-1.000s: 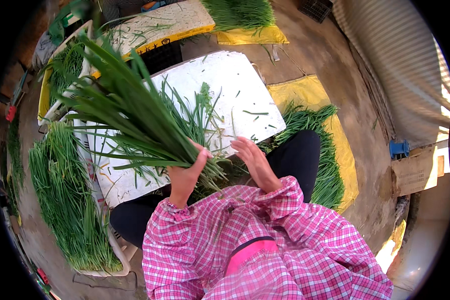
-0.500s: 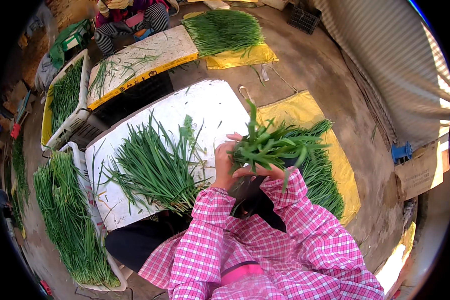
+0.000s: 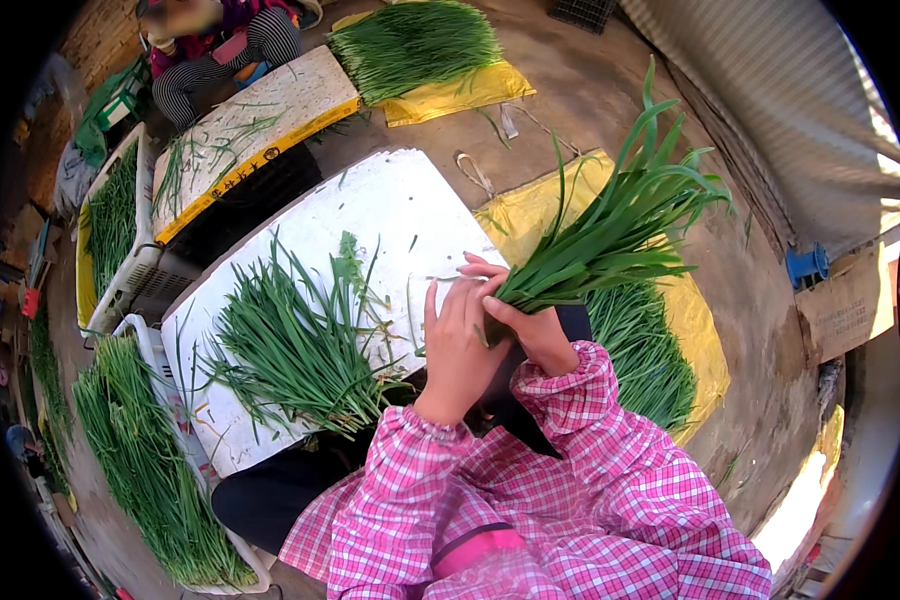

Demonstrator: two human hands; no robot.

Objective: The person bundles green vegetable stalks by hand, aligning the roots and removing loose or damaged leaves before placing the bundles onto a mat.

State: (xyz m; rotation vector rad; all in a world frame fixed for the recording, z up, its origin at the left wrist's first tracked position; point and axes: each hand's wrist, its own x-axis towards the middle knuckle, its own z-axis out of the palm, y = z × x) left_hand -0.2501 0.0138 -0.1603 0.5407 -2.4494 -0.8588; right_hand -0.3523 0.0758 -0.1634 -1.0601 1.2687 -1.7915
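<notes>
My right hand (image 3: 532,330) grips a bunch of long green chives (image 3: 618,232) by its cut end, the leaves fanning up and to the right. Beside it, my left hand (image 3: 460,345) touches the base of the same bunch with fingers stretched out. Both hands hover over the near right edge of a white board (image 3: 390,210). A loose heap of chives (image 3: 290,345) lies spread on that board to the left of my hands. My sleeves are pink plaid.
A pile of chives (image 3: 642,355) lies on a yellow sheet (image 3: 705,350) at my right. More chives fill a crate (image 3: 135,460) at my left. Another person (image 3: 220,40) sits at the far left by a second board (image 3: 250,115). Further chives (image 3: 415,40) lie on a yellow sheet behind.
The bunch went from over the left of the board to my right side. A heap of chives now lies on the board. My right hand holds the bunch, leaves pointing right.
</notes>
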